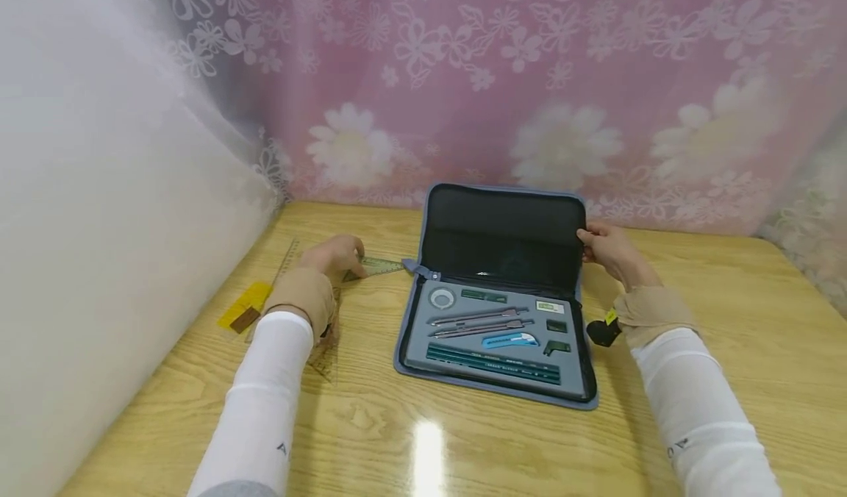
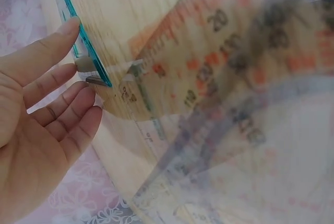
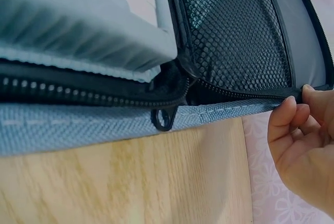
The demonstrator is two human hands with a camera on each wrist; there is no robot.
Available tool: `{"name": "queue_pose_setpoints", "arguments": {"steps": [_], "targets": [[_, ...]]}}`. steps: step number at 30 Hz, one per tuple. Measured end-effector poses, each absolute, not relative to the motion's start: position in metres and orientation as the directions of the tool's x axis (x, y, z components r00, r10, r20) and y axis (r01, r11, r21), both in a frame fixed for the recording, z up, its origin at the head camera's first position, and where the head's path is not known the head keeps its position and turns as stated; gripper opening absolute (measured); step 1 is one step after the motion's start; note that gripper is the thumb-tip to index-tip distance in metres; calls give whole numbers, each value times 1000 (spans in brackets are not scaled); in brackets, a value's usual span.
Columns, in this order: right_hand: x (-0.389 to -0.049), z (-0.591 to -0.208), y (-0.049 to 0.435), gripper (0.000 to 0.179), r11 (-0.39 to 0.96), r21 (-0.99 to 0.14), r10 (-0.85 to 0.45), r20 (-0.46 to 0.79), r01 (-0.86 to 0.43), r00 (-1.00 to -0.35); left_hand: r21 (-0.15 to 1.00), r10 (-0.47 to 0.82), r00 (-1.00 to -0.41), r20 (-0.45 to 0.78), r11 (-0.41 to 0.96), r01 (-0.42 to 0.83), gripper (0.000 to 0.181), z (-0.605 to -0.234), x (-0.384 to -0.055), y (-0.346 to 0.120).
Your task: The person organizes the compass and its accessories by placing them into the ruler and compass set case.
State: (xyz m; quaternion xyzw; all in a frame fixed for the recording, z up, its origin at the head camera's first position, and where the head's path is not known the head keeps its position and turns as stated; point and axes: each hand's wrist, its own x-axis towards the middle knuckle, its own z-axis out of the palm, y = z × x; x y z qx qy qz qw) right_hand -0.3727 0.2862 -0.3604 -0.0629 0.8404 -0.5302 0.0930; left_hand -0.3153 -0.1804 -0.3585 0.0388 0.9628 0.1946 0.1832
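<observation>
A blue-grey zip case [image 1: 503, 232] lies unfolded on the table, its black mesh-lined lid leaning back. My right hand [image 1: 612, 251] grips the lid's right edge; in the right wrist view, thumb and fingers [image 3: 308, 106] pinch the zipped border. Left of the case, my left hand [image 1: 331, 256] holds a clear greenish set square [image 1: 382, 265] between thumb and fingers. In the left wrist view it shows nearly edge-on as a teal strip [image 2: 83, 41]. The case's grey insert [image 1: 572, 383] holds two compasses [image 1: 479, 322], a blue cutter [image 1: 509, 340], green pencils [image 1: 492, 363], tape and small pieces.
Beside my left forearm lie a yellow packet with a brown block [image 1: 245, 307], a clear ruler [image 1: 289, 256] and another clear drafting piece [image 1: 326, 365], partly hidden. A white wall stands at the left, and a pink floral curtain [image 1: 463, 78] hangs behind the table.
</observation>
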Motion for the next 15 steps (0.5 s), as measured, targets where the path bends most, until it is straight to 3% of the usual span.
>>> {"name": "queue_pose_setpoints", "arguments": {"steps": [15], "targets": [[-373, -362, 283, 41, 390, -920, -207, -118, 29, -971, 389, 141, -931, -337, 921, -1, 51, -360, -311, -179]]}}
